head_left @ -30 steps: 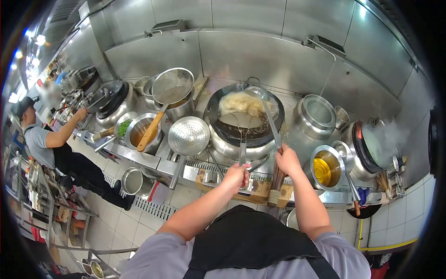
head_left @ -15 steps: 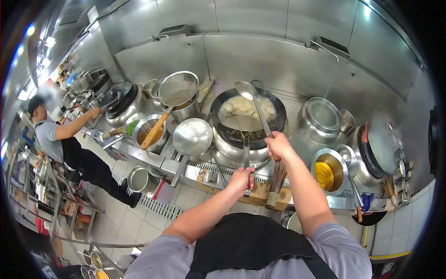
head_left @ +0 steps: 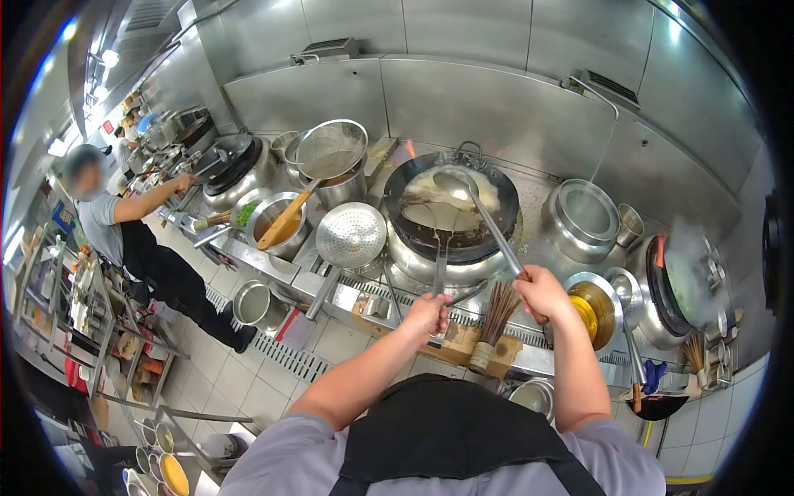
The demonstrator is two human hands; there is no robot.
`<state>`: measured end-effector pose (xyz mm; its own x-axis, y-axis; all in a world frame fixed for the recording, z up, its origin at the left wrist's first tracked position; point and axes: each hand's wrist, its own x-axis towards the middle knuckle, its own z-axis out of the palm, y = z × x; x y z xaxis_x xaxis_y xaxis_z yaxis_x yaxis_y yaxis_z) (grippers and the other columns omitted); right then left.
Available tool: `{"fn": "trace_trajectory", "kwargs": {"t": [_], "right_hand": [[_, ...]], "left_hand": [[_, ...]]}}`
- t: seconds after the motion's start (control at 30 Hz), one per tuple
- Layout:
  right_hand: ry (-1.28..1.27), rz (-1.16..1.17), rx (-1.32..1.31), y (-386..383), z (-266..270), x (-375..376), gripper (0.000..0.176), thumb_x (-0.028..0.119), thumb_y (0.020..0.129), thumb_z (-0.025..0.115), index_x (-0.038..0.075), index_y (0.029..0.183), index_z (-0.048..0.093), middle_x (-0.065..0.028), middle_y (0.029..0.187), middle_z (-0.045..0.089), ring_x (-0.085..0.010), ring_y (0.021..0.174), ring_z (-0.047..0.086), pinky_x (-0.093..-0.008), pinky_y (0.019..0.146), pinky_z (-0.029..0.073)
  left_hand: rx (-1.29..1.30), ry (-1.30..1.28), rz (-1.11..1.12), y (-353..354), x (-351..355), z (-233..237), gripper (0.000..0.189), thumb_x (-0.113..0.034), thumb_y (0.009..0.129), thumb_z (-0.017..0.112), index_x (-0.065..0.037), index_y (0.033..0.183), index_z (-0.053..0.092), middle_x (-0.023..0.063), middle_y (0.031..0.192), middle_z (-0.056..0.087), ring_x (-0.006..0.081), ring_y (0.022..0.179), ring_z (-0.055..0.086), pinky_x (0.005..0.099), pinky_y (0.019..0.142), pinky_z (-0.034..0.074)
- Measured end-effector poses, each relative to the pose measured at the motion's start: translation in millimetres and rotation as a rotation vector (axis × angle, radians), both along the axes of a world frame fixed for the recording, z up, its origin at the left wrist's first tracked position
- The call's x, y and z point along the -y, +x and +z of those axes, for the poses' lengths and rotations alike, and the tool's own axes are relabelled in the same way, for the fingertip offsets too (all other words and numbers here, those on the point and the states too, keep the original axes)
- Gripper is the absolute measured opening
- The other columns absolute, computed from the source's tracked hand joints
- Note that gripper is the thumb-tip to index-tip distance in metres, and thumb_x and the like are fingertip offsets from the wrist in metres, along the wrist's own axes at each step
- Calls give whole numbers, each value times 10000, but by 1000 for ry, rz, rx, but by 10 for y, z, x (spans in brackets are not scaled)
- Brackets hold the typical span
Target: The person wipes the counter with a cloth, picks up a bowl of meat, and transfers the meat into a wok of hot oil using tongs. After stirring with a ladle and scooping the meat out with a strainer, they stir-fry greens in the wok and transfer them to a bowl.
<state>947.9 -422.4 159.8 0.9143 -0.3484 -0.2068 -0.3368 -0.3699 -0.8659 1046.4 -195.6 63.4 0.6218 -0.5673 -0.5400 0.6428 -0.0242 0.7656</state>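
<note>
My right hand (head_left: 542,291) is closed around the wooden-tipped handle of a long steel ladle (head_left: 496,231). The ladle's bowl sits over the far part of a black wok (head_left: 504,186), which holds pale, frothy liquid. Wrapped in my left hand (head_left: 428,316) is a flat metal handle (head_left: 442,269) that forks at its far end over the near side of the wok; what it carries is partly sunk in the liquid. A bamboo brush (head_left: 494,326) stands between my hands, at the stove's front edge.
Left of the wok lie a perforated skimmer (head_left: 351,234) and a wire strainer (head_left: 332,150) on a pot. On the right are a bowl of yellow oil (head_left: 597,310), a nested steel pot (head_left: 583,217) and a steaming wok (head_left: 691,273). A co-worker (head_left: 136,223) stands at far left.
The ladle's bowl has come down to the liquid, and my right hand has drawn back toward me and rightward. My left hand keeps its grip. Small flames now show behind the wok.
</note>
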Motion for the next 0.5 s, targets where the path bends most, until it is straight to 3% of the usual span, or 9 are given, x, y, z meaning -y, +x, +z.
{"fn": "trace_trajectory", "kwargs": {"t": [0.07, 0.1, 0.13, 0.23, 0.27, 0.33, 0.37, 0.4, 0.5], "right_hand": [[-42, 15, -68, -67, -101, 123, 170, 125, 820, 560, -30, 890, 557, -56, 622, 530, -145, 434, 527, -306, 406, 431], [-28, -15, -79, -4, -166, 148, 180, 125, 822, 554, -37, 899, 561, -118, 654, 581, -218, 445, 563, -340, 419, 450], [-28, -27, -80, 11, -242, 107, 180, 125, 822, 554, -37, 899, 561, -118, 654, 581, -218, 445, 563, -340, 419, 450], [-422, -133, 88, 234, -597, 64, 203, 143, 822, 533, -39, 911, 549, -242, 791, 629, -390, 671, 630, -431, 624, 505], [-422, -132, 91, 248, -485, -12, 203, 143, 822, 533, -39, 911, 549, -242, 791, 629, -390, 671, 630, -431, 624, 505], [-386, -118, 116, 303, -153, -230, 198, 145, 817, 533, -34, 900, 544, -230, 786, 627, -385, 715, 627, -428, 693, 498], [-372, -80, 177, 444, -292, -124, 181, 135, 810, 544, -30, 885, 542, -190, 715, 616, -331, 608, 624, -412, 596, 496], [-372, -75, 176, 499, -158, -185, 181, 135, 810, 544, -30, 885, 542, -190, 715, 616, -331, 608, 624, -412, 596, 496], [111, 36, 51, 770, 13, -302, 133, 119, 818, 570, -3, 832, 520, -63, 622, 544, -155, 465, 542, -327, 415, 415]], "left_hand": [[1, 3, 1, 1, -13, 1, 184, -193, 981, 409, -52, 1051, 504, 14, 615, 458, 122, 442, 423, 273, 394, 356], [5, 2, 0, -14, -13, 6, 184, -188, 981, 406, -51, 1054, 504, 13, 615, 454, 124, 445, 422, 273, 397, 354], [4, 2, -12, -36, -19, 1, 184, -188, 981, 406, -51, 1054, 504, 13, 615, 454, 124, 445, 422, 273, 397, 354], [2, -1, -18, -16, -20, 4, 186, -193, 988, 393, -58, 1051, 504, 9, 624, 457, 118, 462, 433, 272, 410, 369], [4, -1, -16, -13, -15, 19, 186, -193, 988, 393, -58, 1051, 504, 9, 624, 457, 118, 462, 433, 272, 410, 369], [18, 20, -10, -42, -9, 31, 191, -201, 992, 388, -61, 1054, 501, 8, 623, 459, 118, 461, 436, 274, 410, 373], [14, 21, -6, -48, -6, 30, 191, -201, 992, 388, -61, 1054, 501, 8, 623, 459, 118, 461, 436, 274, 410, 373], [13, 21, -14, -41, 2, 38, 192, -203, 992, 386, -61, 1055, 500, 10, 622, 460, 120, 458, 436, 273, 408, 372], [10, 15, -4, -46, 38, 58, 191, -205, 993, 387, -62, 1054, 497, 14, 622, 462, 124, 452, 434, 271, 403, 368]]}}
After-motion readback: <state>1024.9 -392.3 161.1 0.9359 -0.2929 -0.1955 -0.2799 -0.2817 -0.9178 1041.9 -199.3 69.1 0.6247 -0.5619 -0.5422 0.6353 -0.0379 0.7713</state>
